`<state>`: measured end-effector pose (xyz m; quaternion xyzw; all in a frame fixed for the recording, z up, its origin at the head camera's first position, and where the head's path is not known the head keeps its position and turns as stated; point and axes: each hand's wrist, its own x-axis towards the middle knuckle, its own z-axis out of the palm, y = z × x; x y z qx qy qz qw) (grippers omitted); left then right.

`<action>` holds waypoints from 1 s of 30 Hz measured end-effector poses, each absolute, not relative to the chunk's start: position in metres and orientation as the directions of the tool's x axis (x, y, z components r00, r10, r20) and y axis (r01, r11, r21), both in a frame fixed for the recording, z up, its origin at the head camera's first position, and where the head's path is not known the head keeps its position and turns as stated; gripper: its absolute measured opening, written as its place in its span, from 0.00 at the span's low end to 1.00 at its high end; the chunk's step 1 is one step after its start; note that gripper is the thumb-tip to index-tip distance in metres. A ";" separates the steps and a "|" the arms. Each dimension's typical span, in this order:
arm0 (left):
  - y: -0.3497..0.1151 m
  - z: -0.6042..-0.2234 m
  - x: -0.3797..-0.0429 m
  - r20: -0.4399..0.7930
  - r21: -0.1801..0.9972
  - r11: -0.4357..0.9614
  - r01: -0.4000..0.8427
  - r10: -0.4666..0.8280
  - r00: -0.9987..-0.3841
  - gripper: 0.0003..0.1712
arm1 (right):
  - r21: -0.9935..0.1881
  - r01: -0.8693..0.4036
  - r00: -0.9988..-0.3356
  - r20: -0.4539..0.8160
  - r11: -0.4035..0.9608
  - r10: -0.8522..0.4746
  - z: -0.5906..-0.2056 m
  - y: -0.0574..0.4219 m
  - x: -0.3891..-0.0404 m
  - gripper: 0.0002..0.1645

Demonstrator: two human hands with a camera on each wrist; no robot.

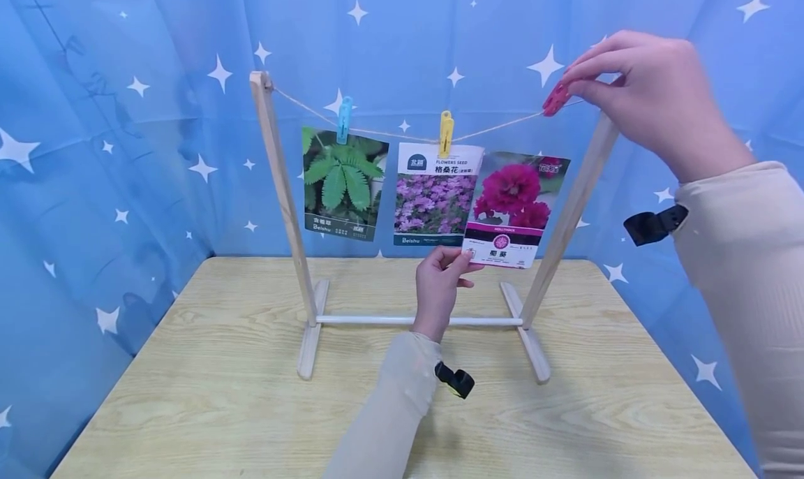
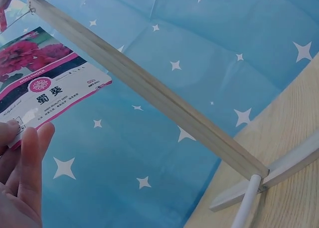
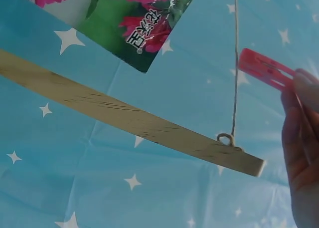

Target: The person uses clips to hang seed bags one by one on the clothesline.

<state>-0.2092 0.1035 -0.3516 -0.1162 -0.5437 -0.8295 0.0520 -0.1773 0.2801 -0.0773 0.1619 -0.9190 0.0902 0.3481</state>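
Observation:
My left hand (image 1: pixel 437 287) pinches the lower left corner of a hollyhock seed packet (image 1: pixel 510 210), which is printed with magenta flowers. The packet stands upright below the string (image 1: pixel 502 125), its left edge overlapping a second packet in the head view. Up at the right end of the string, my right hand (image 1: pixel 656 98) pinches a red clothespin (image 3: pixel 266 68) between thumb and fingers. The clothespin's tip is right at the string, above the hollyhock packet's top edge. A yellow clothespin (image 1: pixel 446 134) holds the purple flower seed packet (image 1: pixel 433 203) on the string.
A blue clothespin (image 1: pixel 344 119) holds a green leaf packet (image 1: pixel 345 186) at the left. The string spans a wooden frame with a left post (image 1: pixel 283 193), a right post (image 1: pixel 568 220) and a white crossbar (image 1: pixel 370 320), standing on a wooden table (image 1: pixel 207 381). Behind hangs a starry blue curtain (image 1: pixel 169 165).

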 end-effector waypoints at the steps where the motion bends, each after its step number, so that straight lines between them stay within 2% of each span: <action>1: 0.104 -0.351 -0.210 0.254 0.888 -0.406 0.217 0.039 -0.967 0.15 | -0.053 -0.357 -0.711 0.662 0.932 -0.235 -0.077 0.280 -0.178 0.15; 9: 0.107 -0.355 -0.212 0.244 0.892 -0.401 0.208 0.041 -0.969 0.14 | -0.119 -0.301 -0.831 0.519 0.946 -0.199 -0.077 0.282 -0.191 0.17; 18: 0.118 -0.355 -0.214 0.290 0.878 -0.406 0.253 0.031 -0.956 0.12 | -0.108 -0.328 -0.858 0.449 0.939 -0.248 -0.075 0.291 -0.195 0.16; 30: 0.121 -0.347 -0.214 0.285 0.864 -0.441 0.243 0.030 -0.958 0.11 | -0.049 -0.335 -0.873 0.392 0.941 -0.290 -0.070 0.289 -0.197 0.15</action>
